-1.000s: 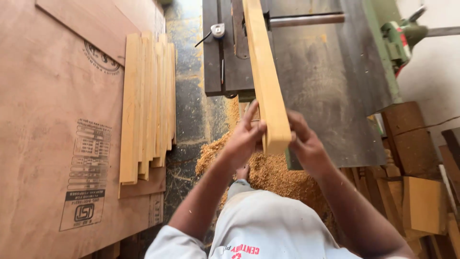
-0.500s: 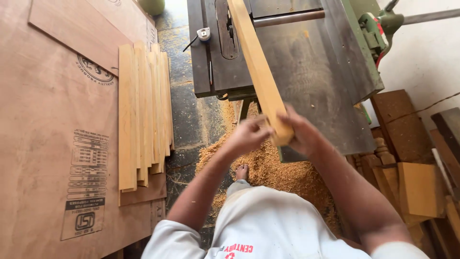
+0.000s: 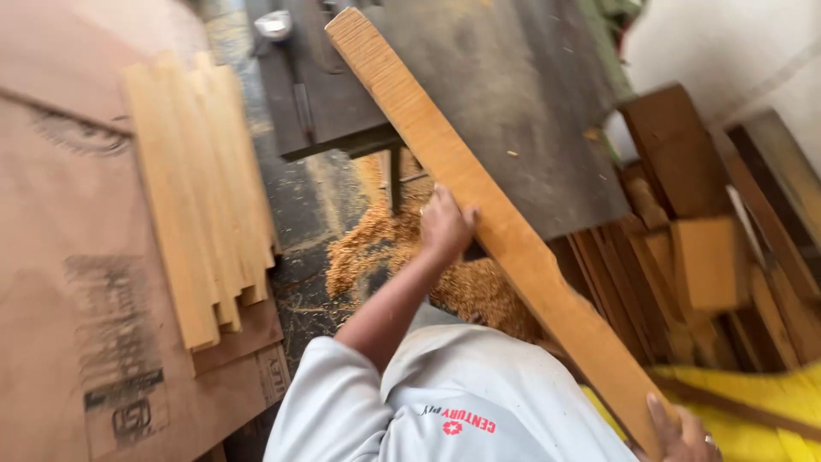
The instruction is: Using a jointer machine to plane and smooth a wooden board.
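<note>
Daylight, soft and even; no hard shadows. Motion blur across the whole frame, heaviest on the slats (image 3: 201, 197) at left and the offcuts (image 3: 710, 257) at right. White wall (image 3: 727, 43) top right is overexposed. Plank (image 3: 505, 231) is fairly sharp. Saw table (image 3: 513, 111) is dull, without glare.

Printed marks show in two places. On the brown plywood sheet (image 3: 77, 342) at the left sit a dark rectangular stamp (image 3: 128, 411) near its lower edge, a blurred block of dark print (image 3: 103, 291) above that, and a faint round stamp (image 3: 73, 137) higher up, partly under the stacked strips. A small red-and-white printed logo (image 3: 457, 421) lies on the back of the person's pale shirt, at the bottom middle.
</note>
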